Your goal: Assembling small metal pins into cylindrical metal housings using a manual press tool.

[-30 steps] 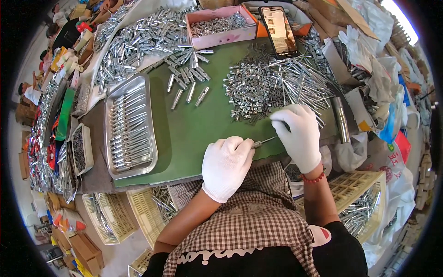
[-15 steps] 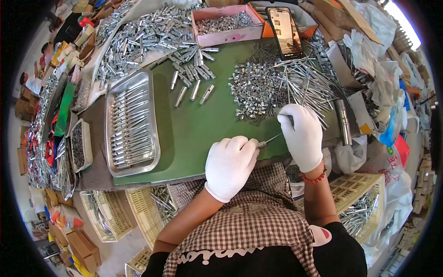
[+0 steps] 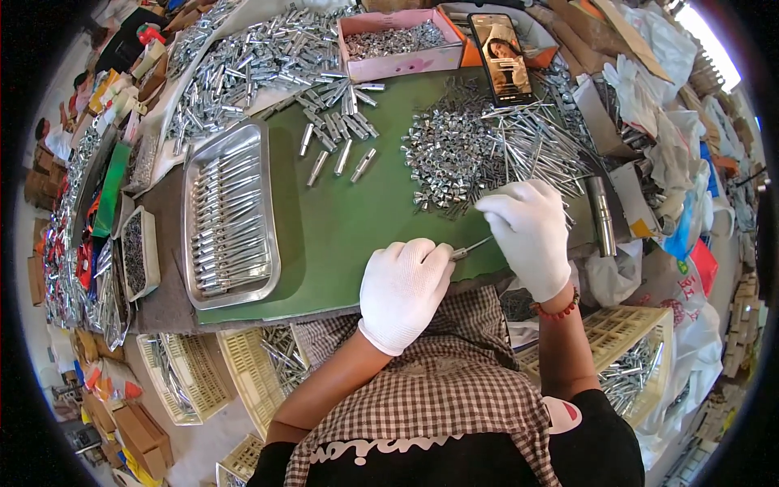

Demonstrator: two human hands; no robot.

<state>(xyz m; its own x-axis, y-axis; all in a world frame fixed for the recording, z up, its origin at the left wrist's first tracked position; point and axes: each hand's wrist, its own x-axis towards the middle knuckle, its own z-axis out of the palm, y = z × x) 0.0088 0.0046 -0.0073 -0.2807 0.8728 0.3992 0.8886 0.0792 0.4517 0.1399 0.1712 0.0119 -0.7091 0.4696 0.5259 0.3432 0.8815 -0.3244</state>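
Observation:
My left hand, in a white glove, rests near the front edge of the green work mat. It is closed around a small metal sleeve with a thin rod sticking out to the right. Past that rod's tip, my right hand, also gloved, hovers with bent fingers drawn together; whatever they pinch, if anything, is hidden. Beyond it lie a heap of small silver metal nuts, some dark thin pins and a pile of long thin metal rods.
A steel tray at left holds a row of rod-and-sleeve pieces. Loose metal sleeves are heaped at the back, beside a pink box of small parts. A phone leans behind the rods. One thick metal tube lies at right.
My right hand has shifted slightly, its fingers now reaching a little further left and bent differently. My left hand stays in place on the metal sleeve. The phone's picture has changed.

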